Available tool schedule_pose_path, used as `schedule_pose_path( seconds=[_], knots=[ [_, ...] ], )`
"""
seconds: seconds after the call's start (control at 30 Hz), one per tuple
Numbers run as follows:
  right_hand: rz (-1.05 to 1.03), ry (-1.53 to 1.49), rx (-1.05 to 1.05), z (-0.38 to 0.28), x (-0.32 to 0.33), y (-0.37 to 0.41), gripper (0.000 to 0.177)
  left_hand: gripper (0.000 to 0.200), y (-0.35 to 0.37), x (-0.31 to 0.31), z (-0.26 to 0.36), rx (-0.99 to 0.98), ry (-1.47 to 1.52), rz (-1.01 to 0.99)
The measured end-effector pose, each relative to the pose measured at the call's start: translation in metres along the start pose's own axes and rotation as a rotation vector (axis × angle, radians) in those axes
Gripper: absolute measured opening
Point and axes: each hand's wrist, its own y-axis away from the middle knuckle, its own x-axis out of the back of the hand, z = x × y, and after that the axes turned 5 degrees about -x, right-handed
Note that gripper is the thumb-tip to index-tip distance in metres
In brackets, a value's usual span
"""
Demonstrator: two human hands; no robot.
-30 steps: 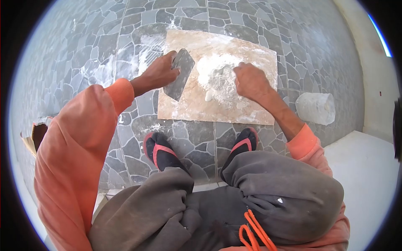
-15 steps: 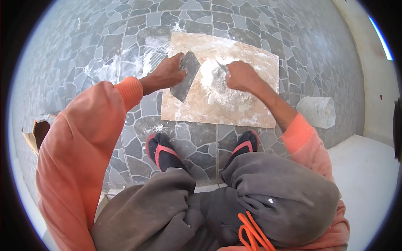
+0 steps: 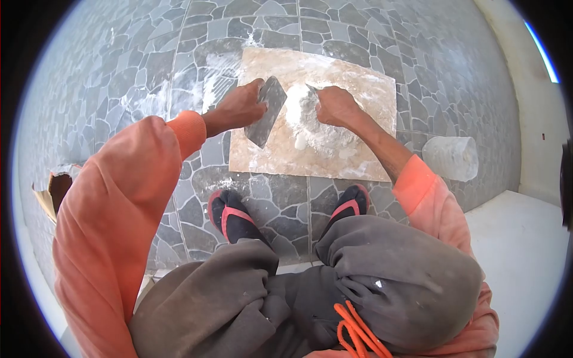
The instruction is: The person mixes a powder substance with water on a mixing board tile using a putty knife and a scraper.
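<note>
My left hand (image 3: 242,107) is closed around one edge of a grey, flat trowel blade (image 3: 267,118) with pointed ends, tilted above the left part of the tan board (image 3: 256,158). A heap of white powder (image 3: 316,132) lies on the board, right of the blade. Over the heap's upper edge, my right hand (image 3: 337,107) is closed on a small scraper (image 3: 311,89). Only its grey tip shows; the fist hides the rest.
Grey stone-patterned tiles (image 3: 280,221) surround the board, with white powder smears (image 3: 146,98) at the left. A clear plastic container (image 3: 452,159) lies to the right. An open cardboard box (image 3: 57,191) is at far left. My sandalled feet (image 3: 236,218) are below the board.
My right hand has shifted a little left with the scraper over the powder. My left hand and the trowel blade have moved slightly down and right.
</note>
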Motion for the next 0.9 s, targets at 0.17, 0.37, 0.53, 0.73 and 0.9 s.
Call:
schedule_pose_path(
  seconds=[0.17,0.37,0.53,0.73,0.9],
  knots=[
    [0.018,-0.163,-0.122,0.023,0.023,0.028,0.022,0.031,0.002,-0.001,0.002,-0.033,-0.009,0.066],
    [0.209,-0.135,-0.281,0.02,-0.013,0.104,0.021,0.05,0.009,0.0,-0.004,0.01,0.041,0.044],
    [0.216,-0.202,-0.313,-0.013,-0.055,0.104,0.027,0.049,0.012,-0.005,-0.006,-0.006,-0.009,0.043],
    [0.23,-0.39,-0.351,-0.031,-0.073,0.093,0.037,0.037,0.011,-0.004,0.003,0.001,0.011,0.013],
    [0.194,-0.519,-0.354,-0.045,-0.068,0.093,0.043,0.044,0.009,-0.002,0.008,-0.007,0.01,-0.019]
  ],
)
